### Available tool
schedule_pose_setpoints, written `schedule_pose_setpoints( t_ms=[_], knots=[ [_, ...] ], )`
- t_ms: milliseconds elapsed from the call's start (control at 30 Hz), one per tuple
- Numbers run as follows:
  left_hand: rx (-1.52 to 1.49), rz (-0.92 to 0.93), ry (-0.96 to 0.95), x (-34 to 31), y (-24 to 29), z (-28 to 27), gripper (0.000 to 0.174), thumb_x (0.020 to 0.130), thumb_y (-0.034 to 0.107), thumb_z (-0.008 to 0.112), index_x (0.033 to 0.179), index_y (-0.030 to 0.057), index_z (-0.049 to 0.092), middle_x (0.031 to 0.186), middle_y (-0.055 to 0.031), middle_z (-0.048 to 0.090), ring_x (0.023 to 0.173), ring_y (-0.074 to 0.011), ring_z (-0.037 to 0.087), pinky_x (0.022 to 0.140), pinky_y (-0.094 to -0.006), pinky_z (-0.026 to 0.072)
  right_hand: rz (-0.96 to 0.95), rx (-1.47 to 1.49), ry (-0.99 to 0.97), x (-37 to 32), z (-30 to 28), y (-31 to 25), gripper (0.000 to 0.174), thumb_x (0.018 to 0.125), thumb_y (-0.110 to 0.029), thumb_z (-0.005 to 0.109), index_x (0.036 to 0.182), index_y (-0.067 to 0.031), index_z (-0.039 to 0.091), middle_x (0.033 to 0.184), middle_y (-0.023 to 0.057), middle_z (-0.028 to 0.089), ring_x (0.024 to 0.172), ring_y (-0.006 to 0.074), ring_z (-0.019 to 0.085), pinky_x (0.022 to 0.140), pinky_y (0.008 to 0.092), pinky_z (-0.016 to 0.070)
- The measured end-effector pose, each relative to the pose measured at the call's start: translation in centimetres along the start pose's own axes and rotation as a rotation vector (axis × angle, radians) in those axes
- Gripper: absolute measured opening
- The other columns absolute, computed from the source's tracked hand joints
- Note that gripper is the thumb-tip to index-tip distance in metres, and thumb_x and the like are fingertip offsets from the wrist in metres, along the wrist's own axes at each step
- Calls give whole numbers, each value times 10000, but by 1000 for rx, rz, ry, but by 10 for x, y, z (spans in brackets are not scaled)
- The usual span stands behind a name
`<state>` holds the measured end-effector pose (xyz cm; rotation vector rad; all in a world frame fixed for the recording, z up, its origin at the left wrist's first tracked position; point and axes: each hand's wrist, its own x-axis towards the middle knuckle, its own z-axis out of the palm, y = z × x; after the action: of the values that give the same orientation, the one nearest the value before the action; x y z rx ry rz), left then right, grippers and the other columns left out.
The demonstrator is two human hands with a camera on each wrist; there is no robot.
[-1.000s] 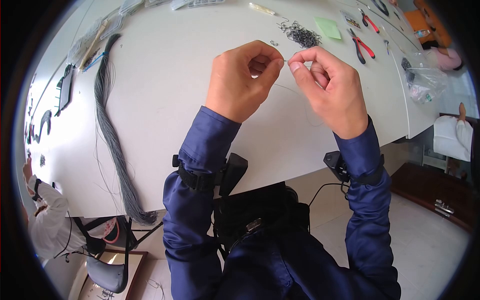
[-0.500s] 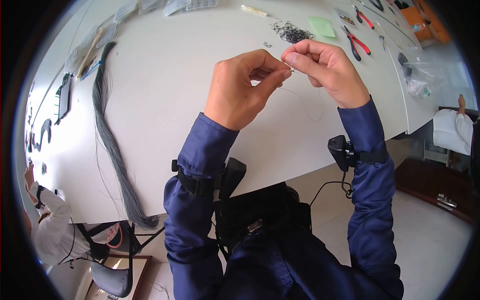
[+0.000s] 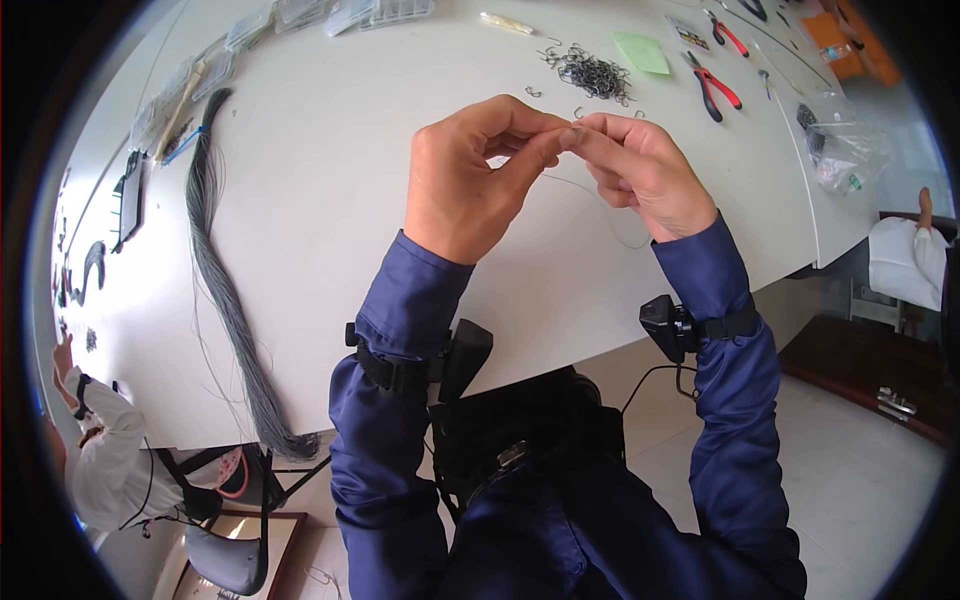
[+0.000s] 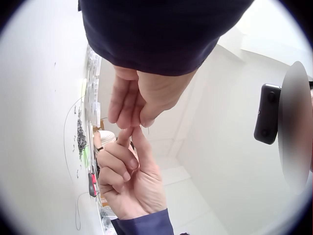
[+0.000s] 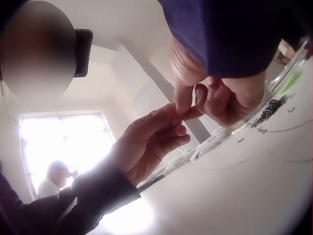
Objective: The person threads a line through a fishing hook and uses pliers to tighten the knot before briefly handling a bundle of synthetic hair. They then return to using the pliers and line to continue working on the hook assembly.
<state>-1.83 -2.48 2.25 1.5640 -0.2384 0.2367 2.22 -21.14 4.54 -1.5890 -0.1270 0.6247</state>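
Observation:
Both hands meet fingertip to fingertip above the white table (image 3: 350, 200). Thumb and forefinger of my left hand (image 3: 475, 180) pinch a thin line, and my right hand (image 3: 645, 170) pinches at the same spot from the other side. The thin line (image 4: 64, 132) trails below in a wide loop over the tabletop. Whatever lies between the fingertips is hidden. In the right wrist view, the left hand (image 5: 151, 142) touches the right hand's fingertips, with the right hand's other fingers curled in. Beyond the hands lies a pile of small dark hooks (image 3: 592, 72), a few of them loose nearby.
To the left stretches a long bundle of grey strands (image 3: 225, 270), tied near its top. Red-and-black pliers (image 3: 712, 85), a green paper (image 3: 642, 53) and a plastic bag (image 3: 848, 160) lie at right. Clear plastic boxes (image 3: 350, 14) line the far side. Other people sit at both sides.
The right hand first rose over the left fingertips, showing a small dark piece there, then came back down to them. The left hand has shifted only slightly.

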Motion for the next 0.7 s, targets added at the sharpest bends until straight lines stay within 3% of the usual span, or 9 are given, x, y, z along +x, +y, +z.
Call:
schedule_pose_setpoints(
  t_ms=[267,467,600,700],
  knots=[
    [-15,-27,87,2,-7,0,75,869,34,706,904,-31,710,821,-97,736,762,-153,719,738,-269,580,-278,-371,203,-16,18,1,176,906,-156,701,968,8,701,582,-77,416,533,38,363,491,240,324],
    [90,10,45,0,-3,1,78,856,33,718,903,-27,708,813,-97,733,768,-171,720,752,-284,579,-440,-737,279,-31,27,-22,103,888,-121,678,936,-30,685,556,-15,359,506,79,352,481,264,329],
    [108,23,-9,-1,-5,2,82,846,45,735,889,-19,706,798,-102,726,750,-182,717,748,-286,578,-487,-751,252,-23,15,-30,116,899,-150,658,914,-36,675,556,-18,371,505,79,352,485,264,327],
    [156,59,-99,-1,0,0,80,886,19,707,930,-45,687,831,-88,722,786,-142,702,760,-263,577,-419,-698,142,-17,6,-38,155,916,-177,662,926,-24,683,583,-53,415,539,52,364,496,243,317]
  ],
)
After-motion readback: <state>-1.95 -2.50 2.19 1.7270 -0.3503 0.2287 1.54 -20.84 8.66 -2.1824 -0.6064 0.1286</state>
